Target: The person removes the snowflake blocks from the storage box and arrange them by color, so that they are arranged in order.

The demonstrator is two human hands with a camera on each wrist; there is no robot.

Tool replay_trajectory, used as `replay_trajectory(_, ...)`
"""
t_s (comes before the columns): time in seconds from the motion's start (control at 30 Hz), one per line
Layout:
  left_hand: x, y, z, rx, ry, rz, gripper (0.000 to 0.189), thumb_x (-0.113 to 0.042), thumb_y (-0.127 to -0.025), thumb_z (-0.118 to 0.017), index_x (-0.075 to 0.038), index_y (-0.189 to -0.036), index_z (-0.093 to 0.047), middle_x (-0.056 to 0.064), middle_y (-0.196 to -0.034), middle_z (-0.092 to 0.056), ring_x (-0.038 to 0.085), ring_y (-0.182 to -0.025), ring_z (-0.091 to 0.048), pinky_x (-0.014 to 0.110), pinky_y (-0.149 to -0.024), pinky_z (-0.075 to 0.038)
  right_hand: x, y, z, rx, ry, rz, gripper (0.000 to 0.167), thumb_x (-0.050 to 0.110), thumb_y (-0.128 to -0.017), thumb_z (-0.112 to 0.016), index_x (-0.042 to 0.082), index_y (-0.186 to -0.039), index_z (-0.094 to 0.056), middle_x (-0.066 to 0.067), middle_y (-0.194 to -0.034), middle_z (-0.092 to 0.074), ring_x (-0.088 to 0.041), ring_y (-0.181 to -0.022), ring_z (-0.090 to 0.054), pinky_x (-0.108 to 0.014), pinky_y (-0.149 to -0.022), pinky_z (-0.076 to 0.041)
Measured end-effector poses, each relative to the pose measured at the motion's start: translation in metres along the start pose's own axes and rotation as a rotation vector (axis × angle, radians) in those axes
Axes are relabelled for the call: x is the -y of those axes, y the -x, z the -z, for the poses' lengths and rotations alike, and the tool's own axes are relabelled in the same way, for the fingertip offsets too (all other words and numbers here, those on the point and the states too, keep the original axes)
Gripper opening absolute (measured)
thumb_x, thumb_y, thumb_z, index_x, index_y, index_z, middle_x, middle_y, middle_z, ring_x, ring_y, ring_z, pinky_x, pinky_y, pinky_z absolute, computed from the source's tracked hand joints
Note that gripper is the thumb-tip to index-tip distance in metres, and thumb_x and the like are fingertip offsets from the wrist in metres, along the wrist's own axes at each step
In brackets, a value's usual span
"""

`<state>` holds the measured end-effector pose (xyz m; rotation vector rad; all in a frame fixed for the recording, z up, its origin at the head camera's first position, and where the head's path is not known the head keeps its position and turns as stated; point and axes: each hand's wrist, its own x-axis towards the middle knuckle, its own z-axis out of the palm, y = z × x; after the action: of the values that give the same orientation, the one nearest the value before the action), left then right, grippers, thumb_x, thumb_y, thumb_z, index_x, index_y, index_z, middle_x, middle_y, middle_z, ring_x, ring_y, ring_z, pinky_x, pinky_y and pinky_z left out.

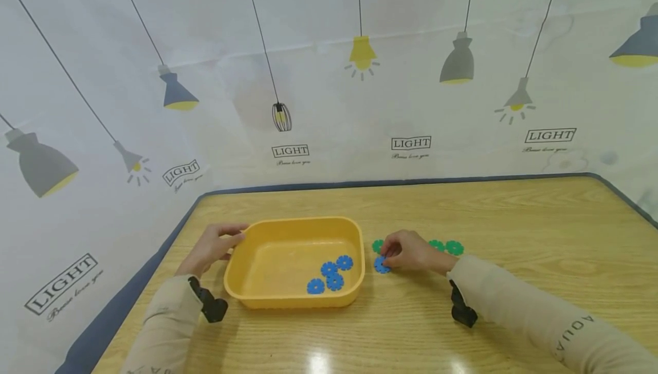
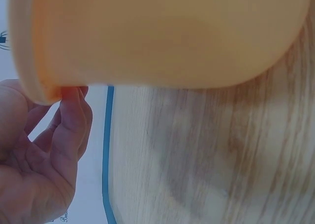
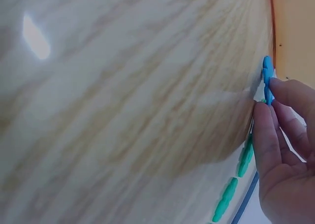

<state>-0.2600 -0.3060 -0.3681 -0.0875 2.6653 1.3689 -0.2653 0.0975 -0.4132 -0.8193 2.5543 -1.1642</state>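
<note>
A yellow plastic basin (image 1: 257, 257) stands on the wooden table, with several blue flower-shaped discs (image 1: 316, 286) lying in its near right corner. At its left end my left hand (image 1: 213, 245) holds the rim, the thumb on the upper side and the fingers below the lip in the left wrist view. Just off the basin's right wall, my right hand (image 1: 411, 250) pinches another blue notched disc (image 3: 267, 76) between thumb and fingertips. In the right wrist view that disc is seen edge-on, close over the table.
Behind the right hand, green flower-shaped discs lie in a row, one green disc (image 1: 377, 246) near the basin and two others, including a green disc (image 1: 454, 248), farther right. The wooden table (image 1: 540, 237) meets a lamp-printed wall covering (image 1: 329, 105) at the back and left.
</note>
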Motion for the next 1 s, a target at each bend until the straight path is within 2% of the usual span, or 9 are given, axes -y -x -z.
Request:
replay_trajectory(0.27, 0.0, 0.0, 0.0, -0.001, -0.003, 0.001, 0.038, -0.015, -0.089, -0.053, 0.0, -0.123, -0.05, 0.016, -0.108, -0.055, 0.019, -0.083, -0.054, 0.03, -0.065, -0.05, 0.005, 0.003, 0.01, -0.051, -0.017, 0.024, 0.008, 0.006, -0.078, -0.065, 0.0, -0.084, -0.063, -0.002, -0.078, -0.06, -0.013, -0.07, -0.056, -0.024, -0.063, -0.048)
replay_trajectory(0.5, 0.001, -0.001, 0.001, 0.013, 0.004, -0.003, 0.039, -0.016, -0.089, -0.053, 0.0, -0.124, -0.049, 0.016, -0.109, -0.055, 0.018, -0.084, -0.054, 0.03, -0.066, -0.051, 0.023, 0.003, 0.029, -0.06, -0.048, 0.068, 0.015, 0.008, -0.082, -0.062, -0.004, -0.09, -0.061, -0.005, -0.081, -0.061, -0.015, -0.07, -0.056, -0.026, -0.06, -0.048)
replay_trajectory(0.63, 0.001, -0.001, 0.002, 0.012, 0.002, -0.004, 0.039, -0.016, -0.089, -0.053, 0.0, -0.124, -0.05, 0.017, -0.11, -0.054, 0.018, -0.085, -0.054, 0.03, -0.066, -0.051, 0.039, -0.001, 0.033, -0.049, -0.059, 0.072, 0.015, 0.01, -0.081, -0.063, -0.001, -0.09, -0.062, -0.003, -0.081, -0.062, -0.014, -0.071, -0.057, -0.026, -0.063, -0.049)
replay_trajectory(0.8, 0.0, 0.001, 0.002, 0.018, 0.004, -0.012, 0.039, -0.015, -0.089, -0.053, 0.001, -0.124, -0.049, 0.018, -0.111, -0.054, 0.019, -0.086, -0.054, 0.03, -0.066, -0.051, 0.061, -0.011, 0.029, 0.005, -0.079, 0.114, 0.014, 0.012, -0.081, -0.064, 0.002, -0.091, -0.062, -0.002, -0.082, -0.062, -0.014, -0.073, -0.057, -0.026, -0.065, -0.049)
replay_trajectory(1.0, -0.002, 0.001, 0.001, 0.023, -0.001, 0.005, 0.04, -0.017, -0.089, -0.053, 0.0, -0.125, -0.049, 0.018, -0.113, -0.053, 0.021, -0.091, -0.054, 0.032, -0.069, -0.051, 0.078, -0.028, 0.014, 0.139, -0.124, 0.177, 0.014, 0.009, -0.082, -0.063, 0.0, -0.092, -0.062, -0.003, -0.083, -0.062, -0.013, -0.075, -0.057, -0.024, -0.066, -0.049)
